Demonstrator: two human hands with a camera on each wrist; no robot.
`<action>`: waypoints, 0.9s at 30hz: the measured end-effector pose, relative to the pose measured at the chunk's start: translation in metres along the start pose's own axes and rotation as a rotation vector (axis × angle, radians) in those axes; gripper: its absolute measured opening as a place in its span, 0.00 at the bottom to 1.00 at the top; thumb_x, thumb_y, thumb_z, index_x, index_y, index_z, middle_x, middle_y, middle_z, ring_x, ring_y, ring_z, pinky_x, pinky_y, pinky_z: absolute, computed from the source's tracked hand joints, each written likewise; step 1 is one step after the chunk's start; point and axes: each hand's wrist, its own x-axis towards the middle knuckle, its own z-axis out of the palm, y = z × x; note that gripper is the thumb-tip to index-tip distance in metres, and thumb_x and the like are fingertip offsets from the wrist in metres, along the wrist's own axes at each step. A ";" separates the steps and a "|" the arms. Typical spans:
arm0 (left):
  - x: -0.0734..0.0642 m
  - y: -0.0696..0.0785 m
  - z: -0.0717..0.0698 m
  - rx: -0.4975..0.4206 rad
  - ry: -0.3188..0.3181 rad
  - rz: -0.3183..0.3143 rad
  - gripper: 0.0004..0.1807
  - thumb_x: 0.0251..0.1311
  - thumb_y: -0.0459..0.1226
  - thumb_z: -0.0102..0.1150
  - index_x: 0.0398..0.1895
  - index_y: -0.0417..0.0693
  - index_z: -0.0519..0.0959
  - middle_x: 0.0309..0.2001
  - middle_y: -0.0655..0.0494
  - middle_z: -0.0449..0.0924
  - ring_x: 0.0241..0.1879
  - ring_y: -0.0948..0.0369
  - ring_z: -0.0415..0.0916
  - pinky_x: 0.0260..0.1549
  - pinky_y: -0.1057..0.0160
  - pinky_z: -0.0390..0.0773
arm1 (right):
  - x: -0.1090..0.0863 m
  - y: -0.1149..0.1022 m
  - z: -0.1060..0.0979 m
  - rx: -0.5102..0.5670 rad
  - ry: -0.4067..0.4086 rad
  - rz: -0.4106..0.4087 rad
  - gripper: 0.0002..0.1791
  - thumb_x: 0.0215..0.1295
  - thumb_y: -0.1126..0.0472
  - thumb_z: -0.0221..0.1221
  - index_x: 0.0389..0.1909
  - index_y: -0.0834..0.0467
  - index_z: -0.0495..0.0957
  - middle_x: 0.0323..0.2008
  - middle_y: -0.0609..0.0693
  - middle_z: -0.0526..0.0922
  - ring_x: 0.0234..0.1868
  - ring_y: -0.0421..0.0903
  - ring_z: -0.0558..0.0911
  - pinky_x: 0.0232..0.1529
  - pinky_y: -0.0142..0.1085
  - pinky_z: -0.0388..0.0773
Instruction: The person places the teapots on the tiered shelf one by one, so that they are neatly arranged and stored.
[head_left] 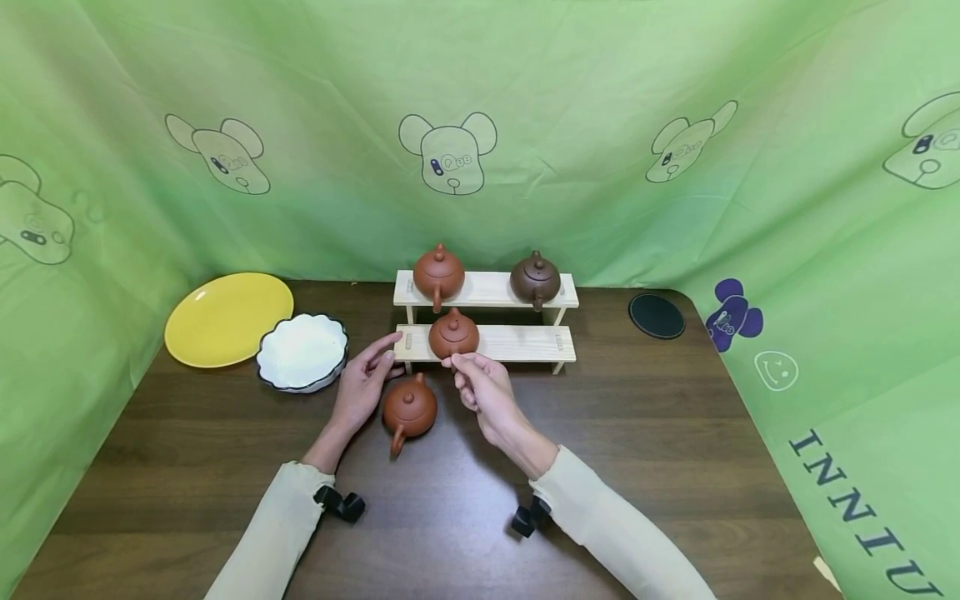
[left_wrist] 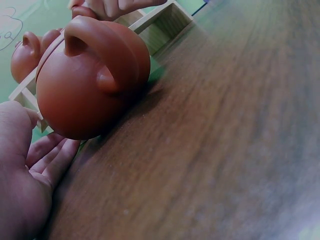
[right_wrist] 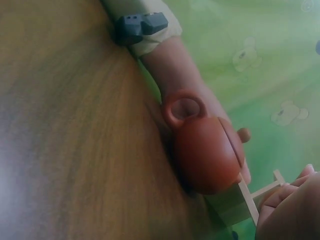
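Teapot (head_left: 453,332) on the lower shelf (head_left: 521,342)

We list: this teapot, left of the shelf's middle, its front pinched by the right hand's (head_left: 491,402) thumb and finger; left hand (head_left: 362,388), fingers parted, at the shelf's left end; second teapot (head_left: 409,407), before the shelf.

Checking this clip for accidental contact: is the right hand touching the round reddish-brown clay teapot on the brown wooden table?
Apart: the head view shows bare table between the right hand and the teapot.
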 end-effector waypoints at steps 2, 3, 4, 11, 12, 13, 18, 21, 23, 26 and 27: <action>0.000 0.000 0.000 0.001 0.001 0.002 0.22 0.87 0.36 0.54 0.77 0.42 0.79 0.65 0.34 0.84 0.52 0.45 0.92 0.53 0.69 0.89 | 0.002 0.000 0.002 0.003 0.000 -0.004 0.10 0.82 0.63 0.61 0.37 0.56 0.87 0.21 0.41 0.75 0.16 0.31 0.65 0.15 0.22 0.55; 0.000 0.000 -0.001 0.003 -0.001 0.003 0.22 0.88 0.36 0.53 0.77 0.42 0.78 0.65 0.34 0.84 0.52 0.45 0.92 0.53 0.69 0.89 | 0.003 0.001 0.002 0.007 -0.001 -0.005 0.10 0.82 0.63 0.61 0.37 0.56 0.87 0.21 0.41 0.75 0.16 0.31 0.65 0.15 0.21 0.55; 0.000 0.000 -0.001 0.003 -0.002 0.003 0.22 0.88 0.36 0.54 0.77 0.42 0.79 0.66 0.34 0.84 0.52 0.45 0.92 0.53 0.69 0.89 | 0.005 0.001 0.003 0.010 -0.001 -0.006 0.10 0.82 0.62 0.61 0.38 0.57 0.87 0.21 0.41 0.75 0.16 0.31 0.65 0.15 0.21 0.55; 0.000 0.001 -0.001 0.007 0.000 -0.018 0.22 0.87 0.36 0.55 0.77 0.46 0.79 0.66 0.37 0.85 0.53 0.44 0.92 0.52 0.69 0.90 | 0.011 0.002 0.008 0.013 0.004 -0.005 0.10 0.83 0.62 0.61 0.38 0.58 0.87 0.22 0.42 0.75 0.16 0.31 0.65 0.15 0.21 0.55; 0.000 0.001 -0.001 0.008 0.002 -0.020 0.22 0.87 0.36 0.55 0.77 0.46 0.79 0.66 0.36 0.85 0.53 0.44 0.91 0.52 0.69 0.90 | 0.012 0.002 0.009 0.010 0.006 -0.005 0.10 0.82 0.62 0.62 0.38 0.57 0.87 0.22 0.41 0.75 0.16 0.31 0.65 0.16 0.21 0.55; 0.000 0.000 -0.001 0.007 0.002 -0.021 0.22 0.87 0.36 0.55 0.77 0.46 0.79 0.66 0.36 0.85 0.53 0.43 0.91 0.52 0.69 0.90 | 0.013 0.002 0.009 0.010 0.007 -0.003 0.10 0.82 0.62 0.62 0.38 0.57 0.88 0.22 0.41 0.75 0.16 0.31 0.65 0.16 0.22 0.55; 0.000 0.001 0.001 0.006 0.001 -0.024 0.21 0.87 0.37 0.55 0.77 0.47 0.80 0.65 0.36 0.85 0.54 0.41 0.90 0.52 0.68 0.90 | 0.016 0.000 0.009 0.007 -0.001 0.010 0.10 0.83 0.61 0.61 0.39 0.55 0.88 0.22 0.41 0.76 0.16 0.32 0.65 0.16 0.23 0.56; 0.000 0.001 0.001 0.007 0.001 -0.025 0.21 0.87 0.37 0.55 0.77 0.48 0.80 0.64 0.36 0.86 0.54 0.41 0.90 0.52 0.68 0.90 | 0.019 -0.002 0.007 -0.009 -0.027 0.024 0.10 0.84 0.61 0.61 0.41 0.56 0.88 0.22 0.41 0.76 0.16 0.32 0.66 0.17 0.23 0.56; 0.000 0.001 0.000 0.008 0.003 -0.024 0.21 0.87 0.37 0.55 0.77 0.47 0.80 0.64 0.36 0.86 0.53 0.42 0.91 0.51 0.69 0.90 | 0.020 -0.003 0.005 -0.024 -0.043 0.034 0.10 0.84 0.60 0.60 0.44 0.57 0.88 0.23 0.42 0.77 0.17 0.32 0.66 0.18 0.24 0.57; 0.000 0.000 0.000 0.009 0.007 -0.017 0.21 0.87 0.36 0.55 0.77 0.46 0.80 0.63 0.35 0.86 0.52 0.43 0.92 0.51 0.70 0.89 | 0.021 -0.004 0.002 -0.042 -0.072 0.045 0.10 0.84 0.60 0.59 0.48 0.60 0.88 0.24 0.42 0.78 0.17 0.33 0.67 0.18 0.24 0.58; 0.000 0.000 0.000 0.011 0.007 -0.014 0.21 0.87 0.36 0.55 0.77 0.45 0.79 0.63 0.35 0.86 0.52 0.43 0.92 0.51 0.70 0.89 | 0.022 -0.004 0.001 -0.048 -0.081 0.047 0.10 0.85 0.60 0.59 0.50 0.61 0.87 0.25 0.42 0.78 0.17 0.33 0.67 0.18 0.23 0.58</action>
